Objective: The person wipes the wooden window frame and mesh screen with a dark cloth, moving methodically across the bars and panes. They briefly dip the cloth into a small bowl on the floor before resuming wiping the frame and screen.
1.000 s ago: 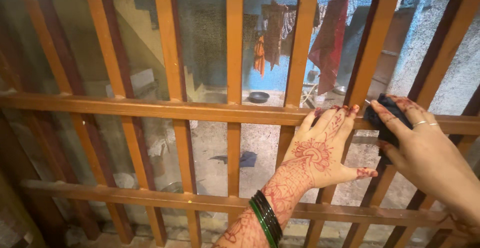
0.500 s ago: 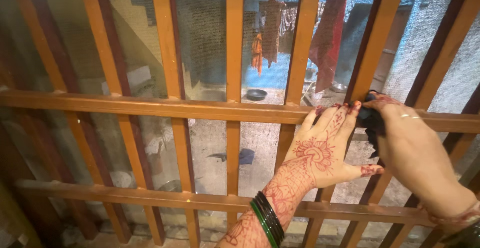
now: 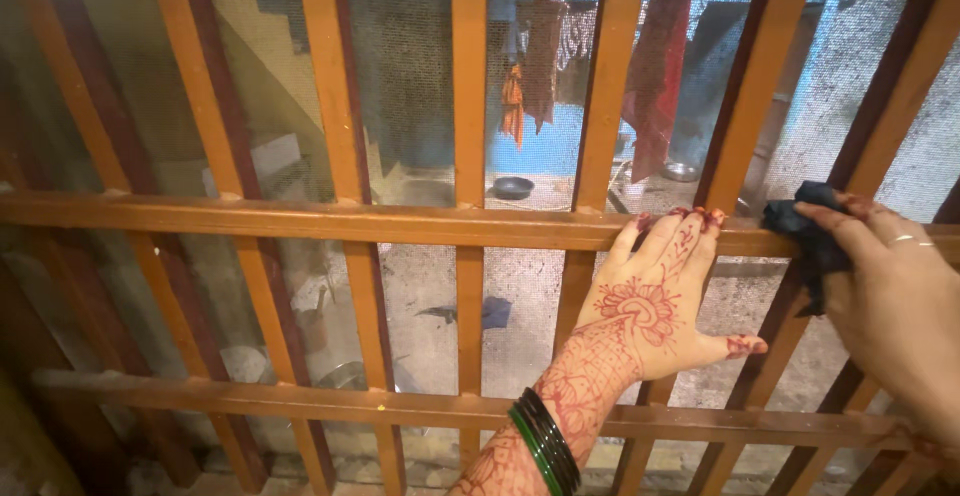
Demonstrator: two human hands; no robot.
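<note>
Gripped a crumpled dark cloth [image 3: 805,226] in the right hand [image 3: 895,286], fingers closed round it, and pressed it to the upper horizontal rail [image 3: 300,221] of the orange-brown wooden grille, at the crossing with a slanted upright near the right edge. Rested the henna-patterned left hand [image 3: 655,301] open and flat, grasping nothing. Kept its fingertips on the same rail, near the cloth on its left but apart from it, with the thumb stretched toward the right hand. Wore stacked green and black bangles [image 3: 545,441] on that wrist.

Judged the wiping to be somewhere in mid-course, with the cloth at work on one spot only. Could tell no wiped wood from unwiped by sheen or colour, so could not say which bars were done. Found the long stretch of upper rail to the left, the lower horizontal rail [image 3: 300,396] and most uprights well apart from the cloth. Noted grime and pale stains on the fine mesh screen [image 3: 410,106] behind the bars.

Could not see the right wrist and forearm, cut off by the frame edge, nor most of the cloth, hidden under the fingers. Could not make out the cloth's exact colour or weave in the dim light. Made out only dimly, through the mesh, hanging red and orange garments [image 3: 655,66] and a dark round bowl [image 3: 512,188] on the ground outside. Lost the tops and feet of the uprights beyond the picture.
</note>
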